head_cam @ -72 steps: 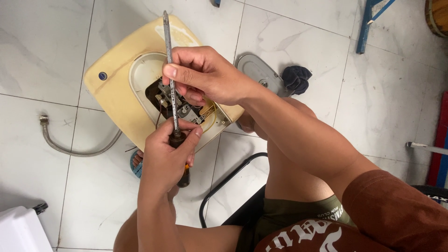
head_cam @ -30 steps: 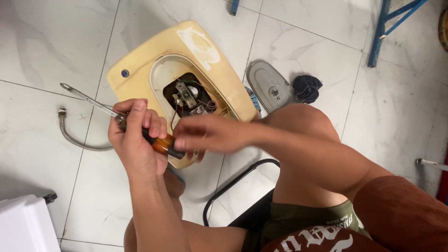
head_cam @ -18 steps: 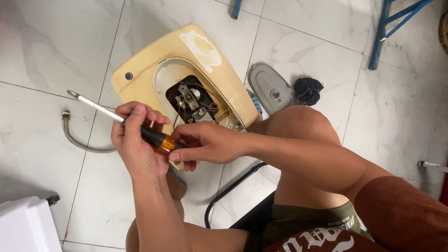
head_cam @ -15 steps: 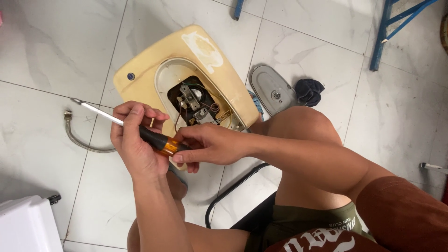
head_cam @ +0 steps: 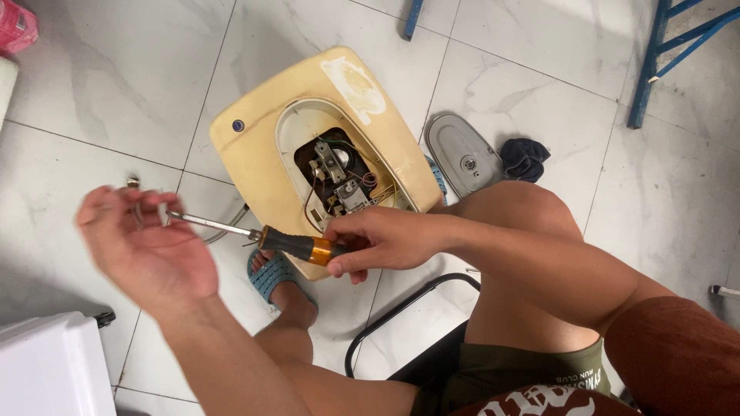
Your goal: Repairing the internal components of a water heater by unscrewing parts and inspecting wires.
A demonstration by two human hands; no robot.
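Orange-handled screwdriver (head_cam: 266, 238) lies left to right; the right hand (head_cam: 378, 243) grips its handle, the open, empty left hand (head_cam: 150, 250) is near its tip.

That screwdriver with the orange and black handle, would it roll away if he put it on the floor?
Probably a little: the screwdriver has a round-looking handle and a thin straight metal shaft, and the tiled floor looks smooth. It likely stays stiff, not bendy. The right hand holds it by the handle alone.

The person wears a rust-brown short sleeve (head_cam: 678, 354) on the right arm and olive-green shorts (head_cam: 524, 374) with small pale lettering at the hem. A blue openwork sandal (head_cam: 271, 276) covers one foot (forearms and knees bare).
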